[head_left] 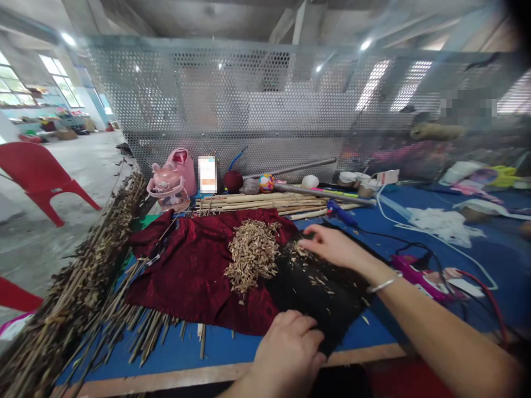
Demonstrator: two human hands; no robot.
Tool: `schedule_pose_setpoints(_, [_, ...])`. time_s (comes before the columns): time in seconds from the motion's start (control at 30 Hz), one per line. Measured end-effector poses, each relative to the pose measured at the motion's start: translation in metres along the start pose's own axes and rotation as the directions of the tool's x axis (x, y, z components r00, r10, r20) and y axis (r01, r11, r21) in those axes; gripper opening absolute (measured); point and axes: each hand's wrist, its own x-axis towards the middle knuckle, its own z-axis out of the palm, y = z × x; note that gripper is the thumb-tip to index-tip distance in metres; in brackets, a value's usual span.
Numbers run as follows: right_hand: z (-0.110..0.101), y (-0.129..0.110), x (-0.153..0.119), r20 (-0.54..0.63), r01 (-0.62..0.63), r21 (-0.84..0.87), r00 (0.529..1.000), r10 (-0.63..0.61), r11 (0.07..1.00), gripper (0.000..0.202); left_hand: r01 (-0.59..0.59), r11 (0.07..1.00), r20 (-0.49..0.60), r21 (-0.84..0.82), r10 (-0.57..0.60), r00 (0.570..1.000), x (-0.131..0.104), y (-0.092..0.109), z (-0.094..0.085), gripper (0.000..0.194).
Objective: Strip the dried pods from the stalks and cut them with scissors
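A heap of small dry brown pieces (254, 254), like pods or husks, lies on a dark red patterned cloth (182, 276). A black cloth (315, 298) joins the heap's right side, with loose bits scattered over it. Above a small cluster of these bits (299, 251), my right hand (334, 246) is held with thumb and fingers curved and apart, a bracelet on its wrist. My left hand (290, 342) rests at the black cloth's near edge, fingers curled together and closed on the fabric; its palm side is hidden.
Dry stalks (83, 265) are bundled along the left side, with more sticks (249, 203) behind the cloth. A blue glue gun (342, 213) and its cable lie right of them, near a magenta power strip (418, 276). A perforated metal screen (232, 99) stands behind; a pink cup (168, 188) sits back left.
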Motion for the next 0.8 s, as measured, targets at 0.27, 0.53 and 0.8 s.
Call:
schedule_pose_setpoints(0.27, [-0.005,0.100,-0.013,-0.176,-0.419,-0.417,0.908,0.381,0.806,0.041,0.096,0.995,-0.054,-0.028,-0.097,0.994,0.004,0.005,0.005,0.011])
schedule_pose_setpoints(0.53, [-0.020,0.088,-0.014,-0.236,-0.423,-0.382,0.904,0.356,0.822,0.027,0.043,0.983,-0.276,-0.178,-0.092,0.957,0.003,0.015,0.001,0.009])
schedule_pose_setpoints(0.8, [-0.011,0.057,-0.020,-0.290,-0.259,-0.301,0.942,0.171,0.918,0.032,-0.061,0.995,-0.094,-0.077,0.054,0.994,0.008,0.012,0.016,0.009])
